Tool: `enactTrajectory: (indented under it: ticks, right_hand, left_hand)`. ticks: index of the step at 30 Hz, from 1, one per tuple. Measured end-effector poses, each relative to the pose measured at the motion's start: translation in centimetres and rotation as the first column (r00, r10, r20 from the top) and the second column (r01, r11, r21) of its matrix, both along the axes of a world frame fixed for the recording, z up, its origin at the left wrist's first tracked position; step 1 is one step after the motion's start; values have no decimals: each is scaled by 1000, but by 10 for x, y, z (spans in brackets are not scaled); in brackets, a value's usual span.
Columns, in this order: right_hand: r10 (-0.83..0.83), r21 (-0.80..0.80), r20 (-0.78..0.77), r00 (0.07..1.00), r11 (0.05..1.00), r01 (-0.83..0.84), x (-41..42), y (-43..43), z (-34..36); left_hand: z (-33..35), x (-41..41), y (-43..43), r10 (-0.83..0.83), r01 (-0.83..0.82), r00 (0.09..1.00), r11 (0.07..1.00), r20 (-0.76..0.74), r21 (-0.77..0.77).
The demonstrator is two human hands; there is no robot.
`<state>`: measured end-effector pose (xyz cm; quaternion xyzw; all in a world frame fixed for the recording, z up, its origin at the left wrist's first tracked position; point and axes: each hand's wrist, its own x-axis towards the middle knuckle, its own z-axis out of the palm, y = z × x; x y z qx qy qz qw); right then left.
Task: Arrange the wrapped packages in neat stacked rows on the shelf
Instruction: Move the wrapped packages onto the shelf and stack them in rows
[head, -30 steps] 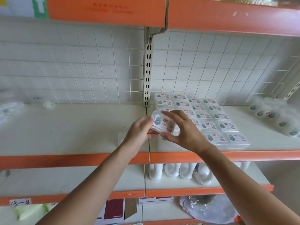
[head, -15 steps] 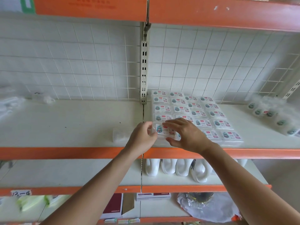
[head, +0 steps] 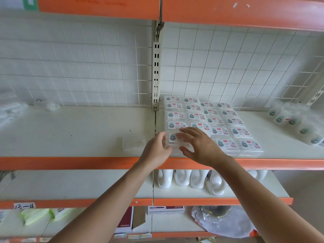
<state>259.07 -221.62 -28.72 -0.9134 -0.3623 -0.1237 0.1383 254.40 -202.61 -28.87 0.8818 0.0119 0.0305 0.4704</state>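
— Lying where was the package recorded?
— Front-left of the stacked rows on the shelf, flat, long axis along its edge. Left end was gripped by the left hand; the right hand was spread flat on top.

Orange-edged white shelf, white wire-grid back panel, slotted upright.

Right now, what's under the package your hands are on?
The top package sits on more clear packages, the front-left stack of the block on the shelf. The left hand and right hand cover its sides, so the layer count is hidden.
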Motion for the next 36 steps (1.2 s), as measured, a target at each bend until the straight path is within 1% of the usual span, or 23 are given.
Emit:
enactTrajectory:
  ticks: [2,4,7,9,12,14,16,18,20,23,25,26,28,30,31,34,36]
  right_hand:
    - [5,-3,-3,1000,1000,-5,-2,4,2]
    - [6,3,-13,1000,1000,-6,-3,10,5]
    - [9,-11,-9,1000,1000,-9,-2,24,6]
    - [18,-36,-15,1000,999,-19,0,36,5]
    - [49,-64,16,999,997,-48,3,54,5]
    - [58,-76,21,998,995,-56,3,66,5]
    - [61,-92,19,998,994,-59,3,75,5]
    - [56,-102,15,998,993,-55,4,82,4]
    - [56,-107,16,998,993,-54,4,87,4]
    - [42,-123,7,999,992,-41,5,90,5]
    - [34,-120,-10,999,992,-35,7,90,6]
    - [45,-90,-13,999,995,-46,8,89,8]
    - [57,43,-44,997,998,-55,8,89,12]
    - [19,179,-133,991,984,6,6,88,23]
    - [3,222,-168,986,974,35,6,88,27]
    - [-26,325,-218,976,941,97,8,88,39]
    - [-73,352,-245,967,922,159,8,87,45]
  left_hand:
    - [0,0,2,-2,2,1000,1000,2,11]
    - [1,-1,9,-2,2,1000,999,12,54]
    - [3,1,28,2,-16,997,981,71,195]
    - [4,2,46,13,-45,995,944,99,326]
    - [4,7,74,14,-32,999,861,40,507]
    - [2,12,88,11,10,999,832,-35,555]
    - [-2,17,98,8,51,995,823,-100,566]
    - [-6,19,104,6,69,991,834,-135,547]
    - [-8,21,107,7,58,992,853,-122,519]
    - [-7,23,108,-33,58,997,890,-63,453]
    - [-1,23,106,-67,65,998,926,-7,371]
    - [2,22,104,-76,66,997,947,18,314]
    - [8,21,101,-93,85,995,985,42,151]
    - [16,22,98,-100,101,995,994,19,-42]
    - [20,22,97,-95,96,995,989,13,-112]
    - [30,26,90,-42,45,999,984,19,-175]
    - [36,26,86,-43,42,999,974,-2,-224]
